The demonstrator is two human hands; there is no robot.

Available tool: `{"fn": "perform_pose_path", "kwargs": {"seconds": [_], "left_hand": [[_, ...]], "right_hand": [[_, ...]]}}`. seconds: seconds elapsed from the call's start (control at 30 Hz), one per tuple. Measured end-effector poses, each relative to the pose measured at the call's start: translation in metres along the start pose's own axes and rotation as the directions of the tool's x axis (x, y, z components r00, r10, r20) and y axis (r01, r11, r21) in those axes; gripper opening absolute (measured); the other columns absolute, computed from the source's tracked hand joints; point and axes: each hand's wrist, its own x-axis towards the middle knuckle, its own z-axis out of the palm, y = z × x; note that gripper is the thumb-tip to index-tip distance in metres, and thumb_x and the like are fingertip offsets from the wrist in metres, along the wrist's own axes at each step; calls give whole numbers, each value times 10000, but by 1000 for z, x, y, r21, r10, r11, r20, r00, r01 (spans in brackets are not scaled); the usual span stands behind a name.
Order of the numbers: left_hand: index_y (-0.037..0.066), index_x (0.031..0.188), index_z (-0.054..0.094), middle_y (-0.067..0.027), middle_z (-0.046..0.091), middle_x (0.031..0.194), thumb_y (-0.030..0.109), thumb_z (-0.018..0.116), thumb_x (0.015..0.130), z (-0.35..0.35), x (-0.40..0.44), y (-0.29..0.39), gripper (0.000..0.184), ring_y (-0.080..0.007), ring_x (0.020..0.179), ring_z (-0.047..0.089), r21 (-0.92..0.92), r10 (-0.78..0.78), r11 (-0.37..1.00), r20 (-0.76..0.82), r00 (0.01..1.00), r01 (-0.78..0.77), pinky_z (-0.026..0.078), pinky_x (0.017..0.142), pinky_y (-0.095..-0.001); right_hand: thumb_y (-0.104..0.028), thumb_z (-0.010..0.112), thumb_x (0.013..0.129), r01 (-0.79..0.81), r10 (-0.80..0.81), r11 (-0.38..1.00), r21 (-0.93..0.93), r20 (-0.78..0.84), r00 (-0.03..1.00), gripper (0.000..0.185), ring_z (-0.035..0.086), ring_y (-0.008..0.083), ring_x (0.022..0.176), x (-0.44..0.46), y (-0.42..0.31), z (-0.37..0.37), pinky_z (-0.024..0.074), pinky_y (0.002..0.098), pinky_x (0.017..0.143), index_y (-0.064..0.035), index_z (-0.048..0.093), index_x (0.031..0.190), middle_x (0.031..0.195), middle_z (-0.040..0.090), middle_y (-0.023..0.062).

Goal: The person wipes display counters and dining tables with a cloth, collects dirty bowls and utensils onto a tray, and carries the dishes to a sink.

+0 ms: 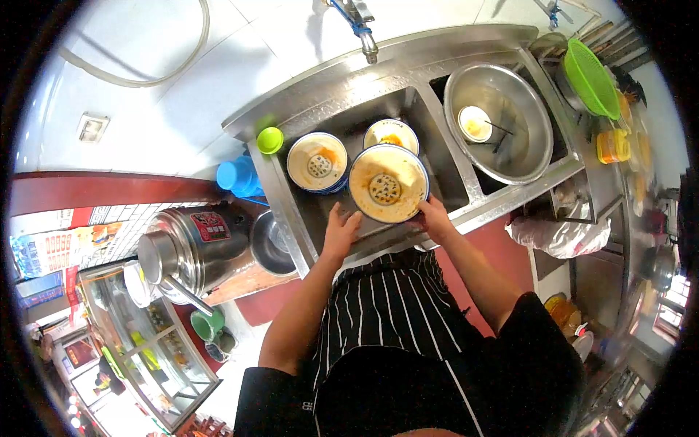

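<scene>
A wide patterned bowl (405,172) with a blue rim and food stains is at the front of the left sink basin. My right hand (435,217) grips its rim at the lower right, fingers partly hidden underneath. Close to the bowl's lower left is my left hand (342,229), fingers apart; whether it touches the rim I cannot tell. Left of the held bowl stands a stack of similar bowls (309,154), the top one stained orange. Another bowl (378,133) with orange residue sits behind, partly covered by the held one.
In the right basin a large metal basin (535,131) holds water, a small white bowl (474,124) and dark utensils. A faucet (370,51) hangs over the sink's back. A green cup (270,140) stands on the left corner. A green basket (591,79) is at right.
</scene>
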Motion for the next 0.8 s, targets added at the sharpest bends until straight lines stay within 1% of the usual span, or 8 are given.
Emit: {"fn": "perform_pose_path", "kwargs": {"seconds": [0.07, 0.2, 0.27, 0.33, 0.43, 0.63, 0.77, 0.8], "left_hand": [[89, 1522, 233, -159, 536, 1333, 306, 637, 923, -19, -10, 5, 754, -210, 904, 618, 72, 76, 995, -26, 997, -74, 522, 743, -344], [15, 1292, 548, -97, 686, 929, 239, 583, 919, -72, -27, -27, 436, -86, 568, 506, -92, 88, 988, -330, 940, -125, 416, 513, -234], [-4, 1214, 588, -99, 679, 945, 159, 557, 866, -111, -34, -64, 386, -74, 550, 467, -23, 145, 983, -507, 850, -182, 368, 487, -229], [22, 1203, 595, -110, 661, 1003, 201, 573, 884, -140, -46, -92, 367, -94, 542, 435, -268, -111, 958, -687, 718, -107, 330, 479, -225], [42, 1251, 573, -127, 654, 1068, 240, 558, 915, -163, -69, -119, 391, -113, 549, 427, -478, -363, 877, -728, 581, -52, 313, 474, -237], [35, 1242, 582, -131, 670, 963, 241, 523, 939, -166, -88, -175, 371, -169, 501, 479, -444, -500, 865, -739, 452, 232, 347, 415, -282], [18, 1097, 619, -74, 622, 738, 223, 552, 921, -149, -92, -187, 279, -141, 480, 480, -330, -421, 907, -737, 529, 261, 344, 394, -287], [21, 1071, 616, -67, 613, 726, 217, 552, 916, -160, -89, -214, 258, -134, 483, 479, -156, -262, 965, -662, 703, 213, 352, 399, -283]], "right_hand": [[-159, 527, 919, 96, -96, 995, -10, -91, 991, 407, 689, 193, 922, 22, -9, 1, 599, 334, 728, -82, 475, 1316, 1113, 655, 89], [-169, 528, 945, 123, -121, 992, -9, -247, 961, 433, 665, 229, 934, 85, -32, -9, 609, 377, 779, -67, 419, 1351, 1179, 598, 113], [-144, 526, 944, 121, -107, 992, 45, -239, 965, 450, 655, 245, 959, 137, -27, -16, 607, 390, 796, -68, 396, 1368, 1204, 583, 120], [-118, 525, 944, 118, -93, 988, 99, -230, 969, 469, 645, 260, 984, 166, -29, -16, 605, 403, 814, -69, 374, 1385, 1229, 567, 127], [-82, 527, 941, 75, -31, 986, 148, -283, 959, 493, 622, 251, 1052, 173, -44, 1, 597, 400, 851, -81, 358, 1404, 1245, 564, 115], [-130, 592, 941, 67, -28, 981, 184, -205, 978, 485, 646, 238, 1006, 213, -11, -29, 607, 387, 797, -88, 395, 1382, 1229, 582, 100], [-213, 646, 932, -96, 138, 988, 124, -391, 910, 487, 651, 214, 919, 210, -9, -19, 602, 375, 746, -92, 431, 1352, 1157, 607, 83], [-257, 655, 929, -71, 130, 984, 166, -376, 917, 490, 640, 204, 883, 211, -1, -18, 594, 371, 750, -91, 442, 1338, 1114, 609, 81]]}}
